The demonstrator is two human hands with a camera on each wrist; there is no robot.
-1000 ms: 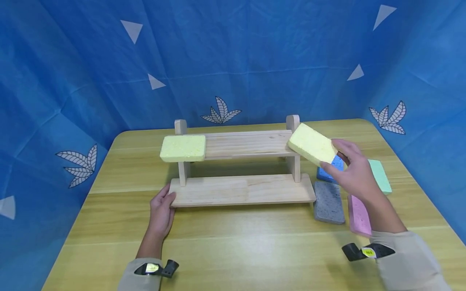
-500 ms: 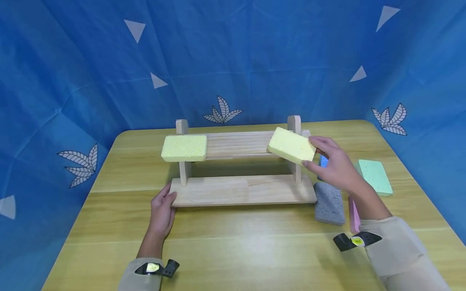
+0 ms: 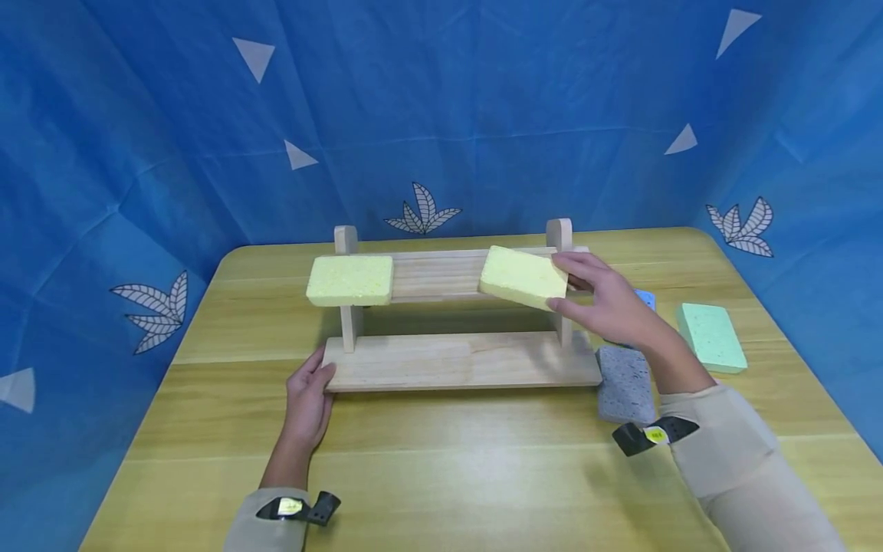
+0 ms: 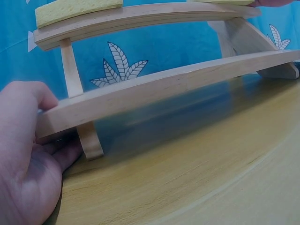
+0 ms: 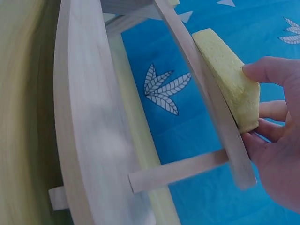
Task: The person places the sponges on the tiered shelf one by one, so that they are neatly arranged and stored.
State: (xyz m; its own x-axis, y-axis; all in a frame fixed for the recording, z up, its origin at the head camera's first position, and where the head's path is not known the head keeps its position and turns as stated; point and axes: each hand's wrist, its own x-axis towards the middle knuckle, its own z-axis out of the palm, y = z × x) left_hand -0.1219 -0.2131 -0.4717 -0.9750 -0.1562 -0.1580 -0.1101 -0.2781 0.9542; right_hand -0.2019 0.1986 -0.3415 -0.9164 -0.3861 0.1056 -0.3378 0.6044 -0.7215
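A two-tier wooden shelf rack [image 3: 455, 360] stands on the table. My left hand [image 3: 307, 399] grips the left end of its lower board, thumb on top and fingers beneath, as the left wrist view [image 4: 33, 150] shows. One yellow sponge [image 3: 350, 280] lies flat at the left end of the upper board. My right hand [image 3: 603, 299] holds a second yellow sponge [image 3: 523, 276] by its right end, thumb on the near side. In the right wrist view that sponge [image 5: 229, 77] is right at the upper board's surface, slightly skewed to it.
Right of the rack lie a grey sponge [image 3: 624, 386], a mint-green sponge [image 3: 713, 337] and a blue sponge [image 3: 646, 299], mostly hidden behind my right hand. The wooden table [image 3: 441, 475] ends at a blue patterned curtain [image 3: 441, 100] behind and at the sides.
My right hand has carried the second yellow sponge leftward from beyond the rack's right end to over the upper board. The left hand stays in place. The pink sponge is now covered by the right arm.
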